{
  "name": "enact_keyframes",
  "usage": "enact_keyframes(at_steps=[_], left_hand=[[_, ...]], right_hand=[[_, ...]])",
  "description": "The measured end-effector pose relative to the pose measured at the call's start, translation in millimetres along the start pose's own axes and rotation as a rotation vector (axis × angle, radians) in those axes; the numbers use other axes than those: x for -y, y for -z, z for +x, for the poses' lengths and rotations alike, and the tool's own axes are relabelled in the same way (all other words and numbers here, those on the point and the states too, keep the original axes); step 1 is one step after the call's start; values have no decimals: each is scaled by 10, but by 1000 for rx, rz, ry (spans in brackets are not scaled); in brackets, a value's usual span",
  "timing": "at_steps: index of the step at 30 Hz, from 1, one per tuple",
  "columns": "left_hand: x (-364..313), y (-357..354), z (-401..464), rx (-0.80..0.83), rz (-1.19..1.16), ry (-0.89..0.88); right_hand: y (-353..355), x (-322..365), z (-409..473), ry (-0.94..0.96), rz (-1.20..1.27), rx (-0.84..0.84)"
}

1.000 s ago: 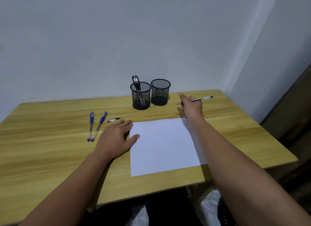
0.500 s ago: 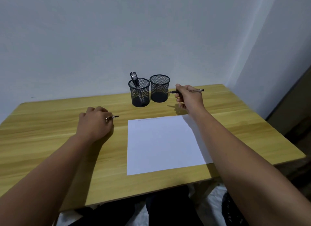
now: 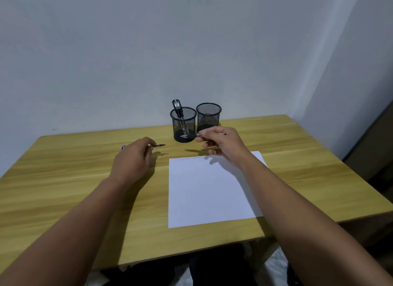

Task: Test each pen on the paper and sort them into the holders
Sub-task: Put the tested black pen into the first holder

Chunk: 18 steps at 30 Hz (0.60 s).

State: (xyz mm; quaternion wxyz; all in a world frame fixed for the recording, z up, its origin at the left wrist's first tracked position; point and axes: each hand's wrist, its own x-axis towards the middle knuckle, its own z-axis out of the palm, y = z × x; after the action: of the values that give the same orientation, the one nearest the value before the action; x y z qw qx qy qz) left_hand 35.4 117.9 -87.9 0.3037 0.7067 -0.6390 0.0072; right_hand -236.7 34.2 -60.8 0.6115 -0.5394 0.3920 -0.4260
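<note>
My right hand (image 3: 221, 143) holds a thin uncapped pen (image 3: 191, 136) level in front of the holders, tip pointing left. My left hand (image 3: 131, 160) pinches a small dark pen cap (image 3: 159, 145) just above the table, its open end facing the pen tip with a gap between them. Behind stand two black mesh holders: the left holder (image 3: 184, 124) has one capped pen (image 3: 177, 107) in it, and the right holder (image 3: 208, 115) looks empty. The white paper (image 3: 212, 190) lies below my right hand, with faint marks along its top edge.
The wooden table (image 3: 63, 179) stands against a white wall, its right edge near a corner. A bit of a blue pen (image 3: 123, 147) shows behind my left hand; the rest is hidden. Dark legs show below the front edge.
My left hand left the paper's edge, went to the small cap on the table and picked it up. My right hand carried the pen leftward, in front of the holders.
</note>
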Motion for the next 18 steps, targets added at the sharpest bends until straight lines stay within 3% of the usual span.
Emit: enact_keyframes(at_steps=[18], left_hand=[[-268, 170, 2, 82, -336, -57]], right_hand=[[-341, 31, -181, 38, -103, 87]])
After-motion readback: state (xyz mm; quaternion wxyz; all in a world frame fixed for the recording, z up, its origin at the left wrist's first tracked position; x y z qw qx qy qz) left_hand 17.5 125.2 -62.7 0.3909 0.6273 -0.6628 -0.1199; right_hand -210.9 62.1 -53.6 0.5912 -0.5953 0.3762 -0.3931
